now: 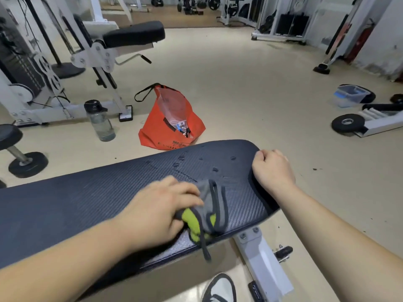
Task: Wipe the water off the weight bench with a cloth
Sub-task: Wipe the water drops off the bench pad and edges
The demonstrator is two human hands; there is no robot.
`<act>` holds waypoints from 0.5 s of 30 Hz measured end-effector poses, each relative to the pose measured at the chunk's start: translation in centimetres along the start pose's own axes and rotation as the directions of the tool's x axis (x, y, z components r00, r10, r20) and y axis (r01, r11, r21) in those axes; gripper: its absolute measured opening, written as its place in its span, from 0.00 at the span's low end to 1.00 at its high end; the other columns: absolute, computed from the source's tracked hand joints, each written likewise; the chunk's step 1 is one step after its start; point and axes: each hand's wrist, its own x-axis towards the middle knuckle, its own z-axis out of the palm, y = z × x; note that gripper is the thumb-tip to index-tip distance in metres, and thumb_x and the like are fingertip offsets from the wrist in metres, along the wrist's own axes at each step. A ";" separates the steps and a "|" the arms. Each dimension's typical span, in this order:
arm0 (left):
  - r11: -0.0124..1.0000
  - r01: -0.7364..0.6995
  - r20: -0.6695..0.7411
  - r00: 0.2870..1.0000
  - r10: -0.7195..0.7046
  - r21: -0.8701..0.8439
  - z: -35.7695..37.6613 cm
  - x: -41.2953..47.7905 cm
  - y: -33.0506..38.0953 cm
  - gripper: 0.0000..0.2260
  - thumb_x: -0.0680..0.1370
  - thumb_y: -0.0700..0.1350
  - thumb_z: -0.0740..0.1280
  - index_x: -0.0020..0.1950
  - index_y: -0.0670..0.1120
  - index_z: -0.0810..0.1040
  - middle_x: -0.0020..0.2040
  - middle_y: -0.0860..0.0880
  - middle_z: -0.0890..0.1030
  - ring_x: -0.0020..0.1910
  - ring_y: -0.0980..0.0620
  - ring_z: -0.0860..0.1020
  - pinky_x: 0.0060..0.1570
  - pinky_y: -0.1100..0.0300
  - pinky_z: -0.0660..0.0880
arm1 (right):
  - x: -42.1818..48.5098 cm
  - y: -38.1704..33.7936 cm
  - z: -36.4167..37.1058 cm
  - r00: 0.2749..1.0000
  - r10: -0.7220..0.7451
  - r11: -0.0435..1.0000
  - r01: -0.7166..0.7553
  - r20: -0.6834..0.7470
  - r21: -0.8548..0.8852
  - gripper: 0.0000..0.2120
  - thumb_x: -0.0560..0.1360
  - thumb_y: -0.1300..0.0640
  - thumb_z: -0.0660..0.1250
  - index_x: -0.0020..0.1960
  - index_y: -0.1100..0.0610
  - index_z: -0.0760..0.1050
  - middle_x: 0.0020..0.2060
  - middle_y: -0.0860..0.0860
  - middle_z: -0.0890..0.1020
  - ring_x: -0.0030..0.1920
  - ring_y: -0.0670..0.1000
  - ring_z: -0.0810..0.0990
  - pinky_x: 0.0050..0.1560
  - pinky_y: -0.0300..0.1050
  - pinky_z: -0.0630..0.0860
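A dark blue padded weight bench (87,199) runs across the lower view from left to right. Water drops (181,159) bead on its far right part. A grey and lime-green cloth (212,205) lies on the pad near its front edge, and my left hand (161,205) presses on it, gripping its left side. My right hand (272,168) is closed over the bench's right end edge. The drops lie just beyond the cloth.
An orange bag (172,120) and a water bottle (100,122) stand on the floor behind the bench. A dumbbell (19,153) lies at the left, a white machine (91,53) beyond. Plates and a clear box (351,95) sit at the right. My shoe (220,288) is below the bench.
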 end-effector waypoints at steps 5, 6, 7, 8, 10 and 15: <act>0.980 0.190 -0.106 0.977 -0.183 0.060 1.6 6.2 4.1 0.21 0.70 0.52 0.63 0.63 0.58 0.77 0.64 0.60 0.77 0.57 0.47 0.71 0.53 0.50 0.76 | 0.6 0.6 0.1 0.995 0.042 0.991 -0.030 -0.086 0.131 0.19 0.82 0.51 0.52 0.34 0.54 0.67 0.42 0.56 0.79 0.49 0.62 0.75 0.44 0.52 0.70; 0.997 0.061 -0.079 0.995 -0.056 0.055 2.0 6.9 5.5 0.22 0.69 0.51 0.62 0.63 0.58 0.77 0.65 0.59 0.77 0.57 0.47 0.72 0.53 0.50 0.76 | 0.8 0.7 -0.1 0.993 0.080 0.981 -0.062 -0.091 0.186 0.19 0.81 0.52 0.53 0.32 0.55 0.64 0.35 0.54 0.75 0.43 0.61 0.72 0.40 0.52 0.67; 0.998 -0.055 -0.041 0.998 0.056 0.024 2.1 7.5 6.1 0.23 0.68 0.49 0.62 0.64 0.58 0.76 0.66 0.60 0.77 0.58 0.47 0.72 0.54 0.50 0.76 | 1.0 0.9 -0.3 0.989 0.120 0.966 -0.096 -0.086 0.241 0.19 0.81 0.53 0.54 0.32 0.55 0.62 0.31 0.52 0.71 0.39 0.59 0.68 0.38 0.52 0.64; 0.992 -0.129 -0.006 0.992 0.129 -0.011 1.9 8.5 5.7 0.25 0.68 0.48 0.63 0.66 0.59 0.76 0.69 0.61 0.76 0.60 0.48 0.72 0.56 0.51 0.75 | 1.3 1.0 -0.4 0.986 0.148 0.953 -0.120 -0.079 0.279 0.18 0.80 0.54 0.54 0.32 0.55 0.62 0.29 0.51 0.68 0.38 0.58 0.66 0.37 0.52 0.64; 0.983 -0.181 0.046 0.982 0.182 -0.032 1.2 11.6 3.7 0.29 0.70 0.44 0.66 0.71 0.61 0.74 0.74 0.62 0.71 0.65 0.51 0.70 0.63 0.53 0.71 | 1.5 1.2 -0.6 0.985 0.150 0.949 -0.121 -0.082 0.291 0.18 0.80 0.54 0.54 0.33 0.57 0.64 0.29 0.51 0.69 0.38 0.58 0.67 0.38 0.51 0.66; 0.994 0.107 0.043 0.993 -0.107 0.011 1.5 19.0 0.3 0.28 0.74 0.46 0.65 0.74 0.61 0.70 0.76 0.57 0.70 0.70 0.49 0.68 0.69 0.50 0.68 | 1.9 1.3 -0.1 0.992 0.090 0.977 -0.070 -0.093 0.201 0.18 0.83 0.51 0.53 0.36 0.55 0.68 0.39 0.52 0.78 0.46 0.59 0.74 0.44 0.50 0.68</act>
